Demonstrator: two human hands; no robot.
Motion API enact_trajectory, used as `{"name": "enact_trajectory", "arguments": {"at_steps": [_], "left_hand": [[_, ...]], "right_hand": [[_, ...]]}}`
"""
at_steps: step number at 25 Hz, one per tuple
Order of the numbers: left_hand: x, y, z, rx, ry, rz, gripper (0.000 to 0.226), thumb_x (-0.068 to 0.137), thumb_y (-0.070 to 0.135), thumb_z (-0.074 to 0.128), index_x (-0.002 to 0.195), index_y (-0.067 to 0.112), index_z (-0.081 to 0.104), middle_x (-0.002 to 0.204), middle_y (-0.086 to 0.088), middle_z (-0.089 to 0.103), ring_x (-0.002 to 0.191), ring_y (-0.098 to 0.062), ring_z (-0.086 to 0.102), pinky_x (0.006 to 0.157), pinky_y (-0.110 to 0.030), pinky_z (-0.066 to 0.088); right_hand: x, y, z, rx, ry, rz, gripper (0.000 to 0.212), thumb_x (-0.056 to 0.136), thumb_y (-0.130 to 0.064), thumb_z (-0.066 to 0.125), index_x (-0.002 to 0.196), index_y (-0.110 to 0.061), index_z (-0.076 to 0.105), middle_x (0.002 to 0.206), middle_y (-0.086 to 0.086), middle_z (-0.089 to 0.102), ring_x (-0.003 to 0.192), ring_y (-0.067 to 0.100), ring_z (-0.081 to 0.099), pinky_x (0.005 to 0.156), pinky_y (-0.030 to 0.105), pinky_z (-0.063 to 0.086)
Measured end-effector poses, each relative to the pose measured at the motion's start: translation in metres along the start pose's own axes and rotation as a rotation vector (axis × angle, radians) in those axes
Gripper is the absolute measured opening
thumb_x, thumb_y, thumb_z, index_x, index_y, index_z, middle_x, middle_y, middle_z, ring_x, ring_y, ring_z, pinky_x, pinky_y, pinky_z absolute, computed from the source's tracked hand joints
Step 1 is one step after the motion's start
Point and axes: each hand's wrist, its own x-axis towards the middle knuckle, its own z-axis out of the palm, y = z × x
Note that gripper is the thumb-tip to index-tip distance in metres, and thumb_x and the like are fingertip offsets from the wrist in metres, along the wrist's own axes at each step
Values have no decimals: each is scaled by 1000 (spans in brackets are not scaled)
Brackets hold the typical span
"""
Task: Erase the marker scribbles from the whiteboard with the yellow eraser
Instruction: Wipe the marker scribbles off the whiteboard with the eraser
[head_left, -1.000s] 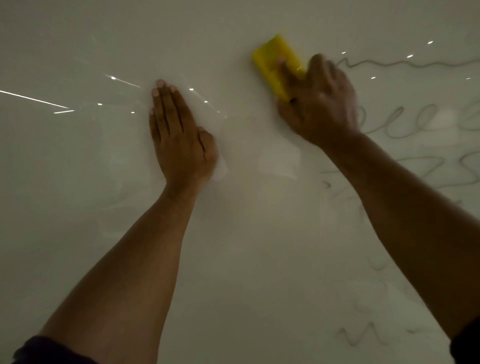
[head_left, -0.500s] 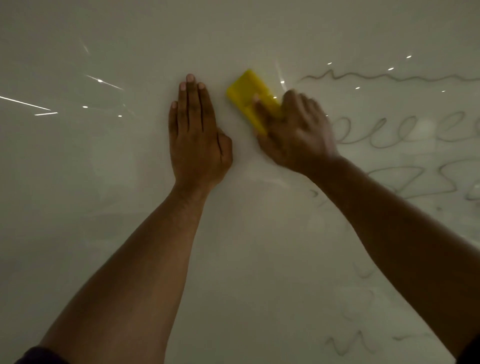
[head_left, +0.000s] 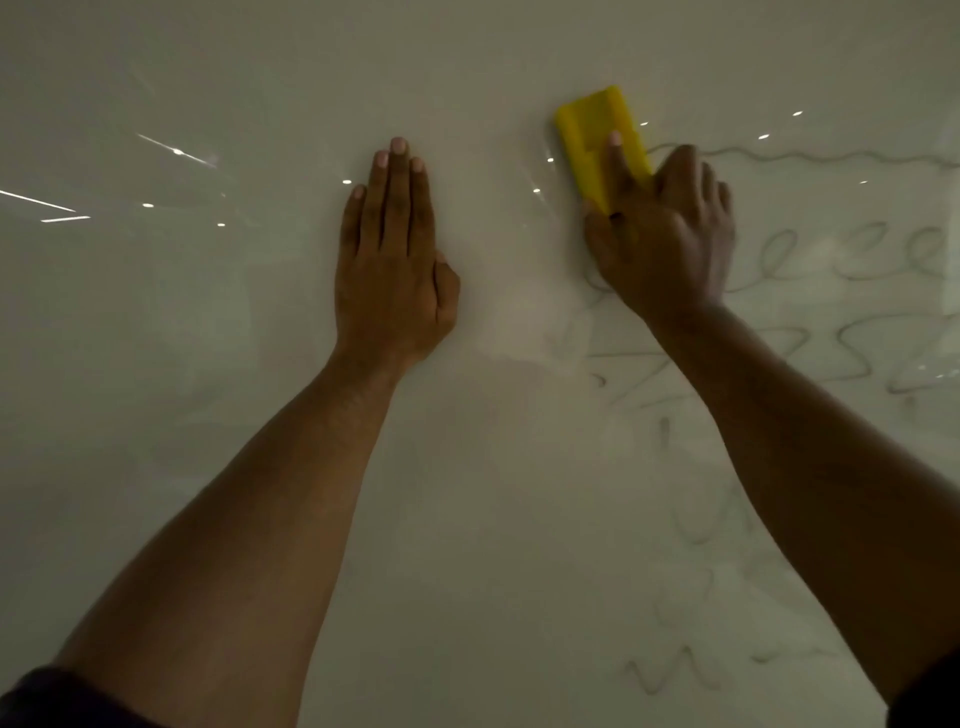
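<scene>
1. Your right hand (head_left: 660, 244) has swept the yellow eraser (head_left: 602, 143) away from your left hand (head_left: 395, 270); half a second ago the two were nearly touching, and now bare whiteboard (head_left: 260, 467) lies between them.
2. That puts the eraser at the start of the wavy line (head_left: 831, 156), which runs off to the eraser's right, so I judge the next stroke belongs there.
3. Below and to the right of the eraser the looped scribbles (head_left: 857, 260) remain, with fainter zigzags further down; much of the job is left.
4. Your right hand grips the eraser, index finger laid along its back, pressing it to the board.
5. Your left hand lies flat on the board, fingers straight and together, left of the eraser, holding nothing.
</scene>
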Motion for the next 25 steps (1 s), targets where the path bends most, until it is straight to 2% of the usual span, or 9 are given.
{"name": "enact_trajectory", "arguments": {"at_steps": [2,4,6,10,14,18,22,23,25], "left_hand": [[0,4,0,4,11,-20,74,97,19,38,164,-6,20,173,-24,16,163,-36,14,133,-48,14],[2,4,1,6,15,22,72,100,20,36,165,-6,19,173,-23,16,163,-35,14,133,-47,14],[4,7,2,-2,-1,123,70,102,21,34,166,-3,17,175,-21,15,163,-33,13,133,-45,13],[6,30,5,-12,-21,66,71,102,23,31,166,-5,15,175,-22,12,164,-35,10,134,-47,10],[10,42,8,-22,-7,120,68,104,22,29,165,-6,17,174,-24,14,163,-36,11,134,-47,11],[9,64,10,-47,-20,65,70,103,22,29,165,-6,15,174,-23,12,163,-36,9,134,-48,9],[7,73,13,-61,7,35,67,105,21,29,164,-6,19,173,-24,16,163,-36,13,133,-48,13],[7,73,13,-68,9,30,67,104,21,30,164,-6,19,173,-24,16,163,-36,13,133,-48,13],[6,75,12,-73,0,16,69,103,22,32,164,-6,18,174,-23,15,163,-36,12,134,-48,12]], "right_hand": [[-13,-6,3,-9,24,51,53,101,-41,59,147,-16,56,97,24,60,81,38,58,67,41,43],[-22,-8,-1,104,-11,-404,50,104,-40,58,147,-14,57,91,21,57,75,34,53,64,42,41],[-15,14,-8,85,-13,-559,49,104,-40,60,146,-17,58,91,19,56,74,32,52,64,41,41],[-19,29,-8,-62,-14,122,54,103,-44,56,149,-15,54,99,25,59,83,39,57,69,41,44],[-29,33,-15,19,-70,-442,52,104,-43,58,148,-15,55,93,21,57,78,34,53,67,42,40],[-27,46,-18,26,-74,121,54,102,-42,60,150,-17,53,99,24,58,85,39,57,70,43,43],[-32,42,-23,51,-145,-390,52,105,-42,56,150,-16,53,96,24,58,80,37,55,68,44,46],[-26,51,-25,4,-163,-354,52,106,-44,53,152,-19,52,99,24,58,83,38,56,69,45,47],[-18,58,-22,-24,-178,60,57,103,-48,51,155,-23,46,108,24,58,93,40,56,75,46,46]]}}
